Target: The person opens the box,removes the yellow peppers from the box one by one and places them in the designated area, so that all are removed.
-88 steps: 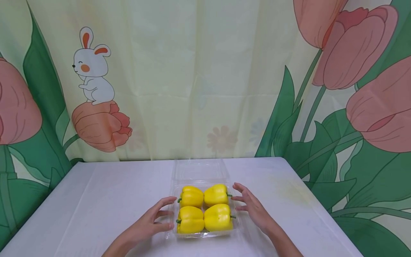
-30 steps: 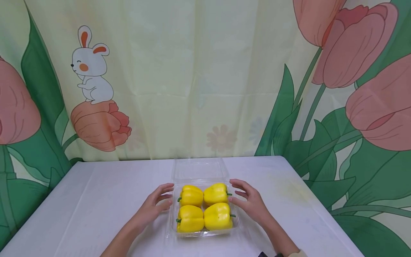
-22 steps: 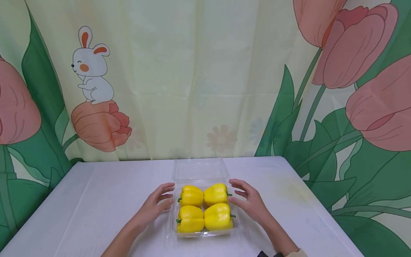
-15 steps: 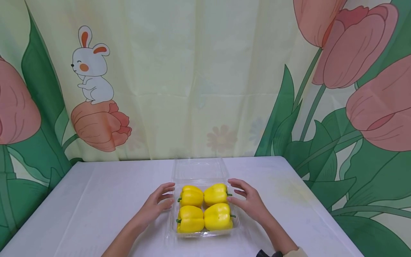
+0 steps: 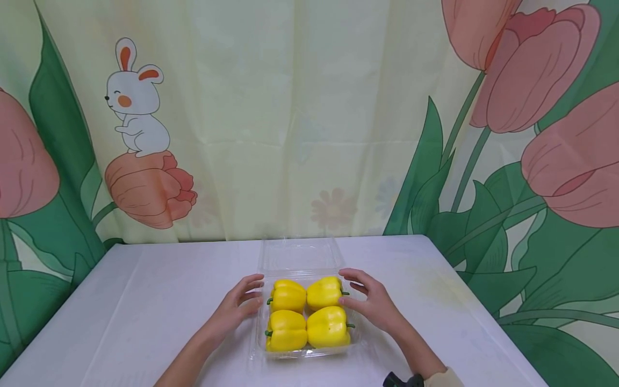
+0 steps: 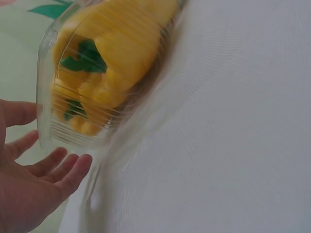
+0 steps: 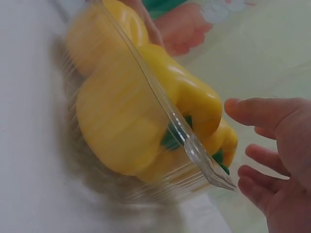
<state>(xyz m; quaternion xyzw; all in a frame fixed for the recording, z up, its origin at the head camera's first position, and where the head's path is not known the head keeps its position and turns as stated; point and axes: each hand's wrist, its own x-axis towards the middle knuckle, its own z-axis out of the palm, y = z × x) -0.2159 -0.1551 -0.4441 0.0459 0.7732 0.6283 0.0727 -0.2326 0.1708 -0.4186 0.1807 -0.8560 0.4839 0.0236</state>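
Note:
Several yellow bell peppers [image 5: 328, 327] with green stems sit in two rows in a clear plastic clamshell container [image 5: 309, 353]. Its transparent lid [image 5: 301, 257] lies folded back behind it. My left hand [image 5: 231, 310] is at the container's left wall, fingers spread and gently bent; in the left wrist view its fingertips are at the wall, and I cannot tell if they touch. My right hand [image 5: 376, 305] hovers over the right rim beside the far right pepper [image 5: 325, 292]. In the right wrist view, a gap shows between the thumb [image 7: 243, 109] and the peppers. Neither hand holds anything.
A white cloth covers the table [image 5: 159, 301], whose far edge meets a curtain [image 5: 242, 118] printed with tulips and a rabbit. A black strap [image 5: 403, 380] and a beige cuff [image 5: 444, 378] show at the right forearm.
Both hands have moved farther along the container's sides since the earliest frame. Lately the right hand has shifted a little left, over the rim. The peppers and the container have stayed put.

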